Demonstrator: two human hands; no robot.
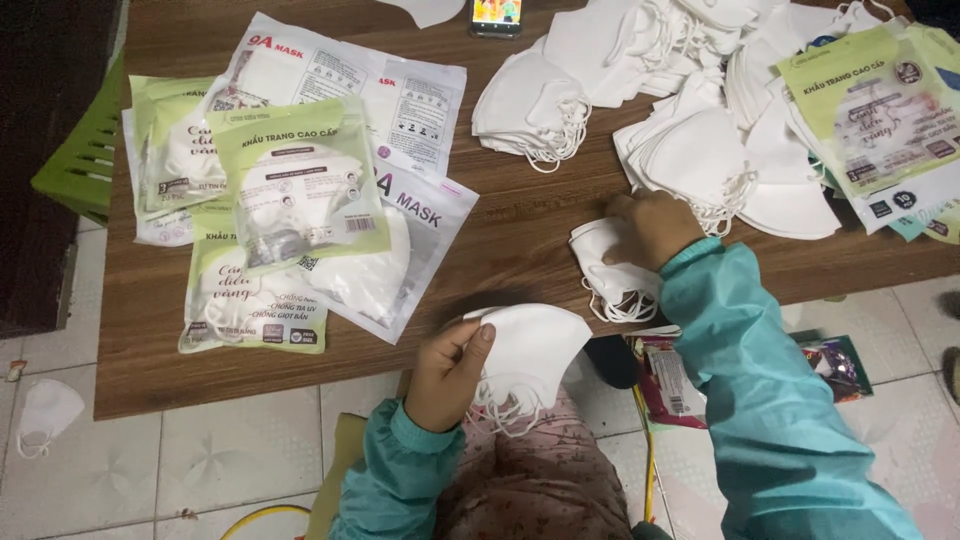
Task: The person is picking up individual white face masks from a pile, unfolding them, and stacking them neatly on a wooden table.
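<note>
My left hand [448, 372] grips a small stack of folded white face masks [535, 345] at the near edge of the brown wooden table [500, 230], ear loops dangling below. My right hand [652, 225] reaches forward and presses on another small bunch of white masks [600, 270] lying on the table near its edge, fingers curled over them. Both arms wear teal sleeves. Just beyond the right hand lies a big loose heap of white masks [720, 150].
Sealed mask packets, green-and-white and clear [300, 190], lie on the table's left. More packets [880, 110] sit at the far right. A phone [497, 17] lies at the back edge. One mask [45, 412] and snack wrappers [670, 380] lie on the tiled floor. A green chair [85, 150] stands left.
</note>
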